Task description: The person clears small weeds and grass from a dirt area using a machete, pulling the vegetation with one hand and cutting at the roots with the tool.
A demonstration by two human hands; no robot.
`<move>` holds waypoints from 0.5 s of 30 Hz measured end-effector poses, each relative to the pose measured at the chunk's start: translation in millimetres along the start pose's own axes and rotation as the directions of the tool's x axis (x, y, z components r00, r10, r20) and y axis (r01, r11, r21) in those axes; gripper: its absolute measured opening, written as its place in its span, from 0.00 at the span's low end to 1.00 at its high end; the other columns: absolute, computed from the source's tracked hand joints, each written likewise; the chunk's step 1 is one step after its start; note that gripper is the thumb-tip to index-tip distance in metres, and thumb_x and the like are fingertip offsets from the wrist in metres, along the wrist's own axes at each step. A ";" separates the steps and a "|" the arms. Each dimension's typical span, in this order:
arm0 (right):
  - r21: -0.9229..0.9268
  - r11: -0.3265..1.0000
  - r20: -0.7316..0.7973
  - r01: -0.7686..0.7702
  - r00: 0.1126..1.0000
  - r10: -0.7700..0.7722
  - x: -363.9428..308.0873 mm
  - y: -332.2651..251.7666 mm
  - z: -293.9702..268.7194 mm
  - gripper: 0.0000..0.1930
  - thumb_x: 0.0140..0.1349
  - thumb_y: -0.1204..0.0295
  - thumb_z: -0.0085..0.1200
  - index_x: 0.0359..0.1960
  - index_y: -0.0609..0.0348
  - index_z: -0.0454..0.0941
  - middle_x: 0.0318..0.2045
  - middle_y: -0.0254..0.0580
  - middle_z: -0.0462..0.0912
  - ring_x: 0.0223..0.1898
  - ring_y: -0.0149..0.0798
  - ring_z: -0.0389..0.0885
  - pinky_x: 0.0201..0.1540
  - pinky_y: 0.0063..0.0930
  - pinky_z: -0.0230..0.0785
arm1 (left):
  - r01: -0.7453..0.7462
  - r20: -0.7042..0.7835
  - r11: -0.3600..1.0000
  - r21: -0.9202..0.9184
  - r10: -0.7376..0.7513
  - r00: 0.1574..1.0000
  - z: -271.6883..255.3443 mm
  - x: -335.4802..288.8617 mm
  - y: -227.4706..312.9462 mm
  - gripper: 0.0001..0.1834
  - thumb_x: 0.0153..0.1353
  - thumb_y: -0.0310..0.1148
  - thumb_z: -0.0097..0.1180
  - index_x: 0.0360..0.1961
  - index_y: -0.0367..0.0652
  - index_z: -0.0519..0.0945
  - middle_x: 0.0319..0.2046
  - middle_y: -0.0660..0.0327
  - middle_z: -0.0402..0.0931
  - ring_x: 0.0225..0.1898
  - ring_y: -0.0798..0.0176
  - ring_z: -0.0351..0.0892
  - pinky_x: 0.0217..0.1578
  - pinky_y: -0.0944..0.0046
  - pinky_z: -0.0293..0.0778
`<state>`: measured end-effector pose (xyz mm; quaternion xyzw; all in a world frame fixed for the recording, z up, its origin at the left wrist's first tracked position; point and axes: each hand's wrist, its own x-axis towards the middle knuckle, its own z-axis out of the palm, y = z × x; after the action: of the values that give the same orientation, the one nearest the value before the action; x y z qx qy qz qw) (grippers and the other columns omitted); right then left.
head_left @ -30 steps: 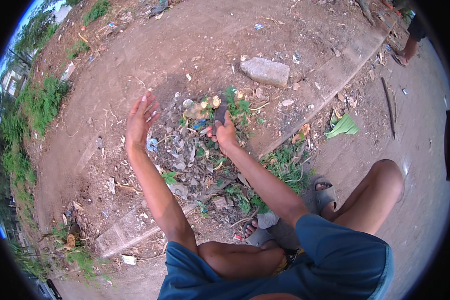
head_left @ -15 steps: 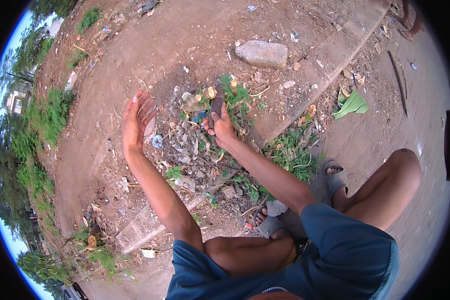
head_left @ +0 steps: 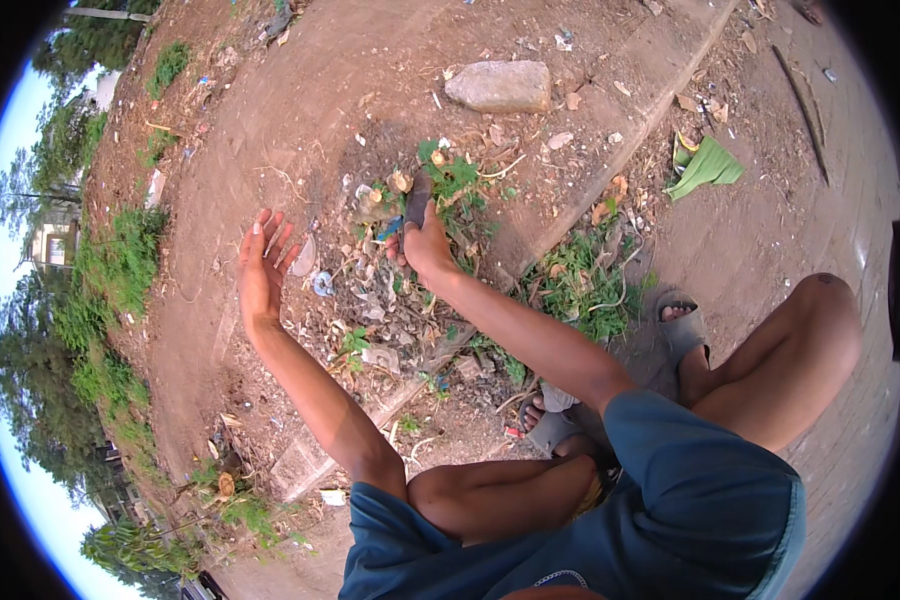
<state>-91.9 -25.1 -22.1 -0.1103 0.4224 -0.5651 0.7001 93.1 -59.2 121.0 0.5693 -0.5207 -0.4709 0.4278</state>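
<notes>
Observed from where I stand: person squatting, 2 bare hands forward over a patch of ground litter [head_left: 375, 300]. Right hand [head_left: 425, 245]: fingers wrapped around a dark, flat, elongated tool [head_left: 419, 195], grip closed on its near end. Tool's far end points away from the body, just beside a pale cut stub [head_left: 401, 181] (contact between the 2 cannot be told from this angle). Green leaves [head_left: 453, 178] lie immediately right of the tool; a blue scrap [head_left: 388, 229] sits left of the right hand. Left hand [head_left: 262, 275]: raised at the litter's left side, fingers spread, palm bare. A pale stone block [head_left: 500, 87] lies beyond the tool. Further right, past a straight kerb strip [head_left: 610, 165]: a torn green leaf piece [head_left: 708, 167] and a dark stick [head_left: 802, 115].
</notes>
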 end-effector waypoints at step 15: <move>0.098 0.995 0.286 -0.027 0.958 -0.002 -8.5 12.2 -44.9 0.35 0.73 0.75 0.32 0.73 0.47 0.23 0.30 0.47 0.77 0.23 0.32 0.73 0.20 0.23 0.63 | -0.026 0.040 1.000 0.005 0.026 0.999 20.1 0.6 18.5 0.30 0.70 0.49 0.47 0.64 0.40 0.65 0.61 0.55 0.69 0.59 0.56 0.71 0.55 0.55 0.72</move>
<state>-115.6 1.0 -53.6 -0.1526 0.2888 -0.5593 0.7619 69.9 -61.4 135.2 0.5542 -0.5377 -0.4752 0.4218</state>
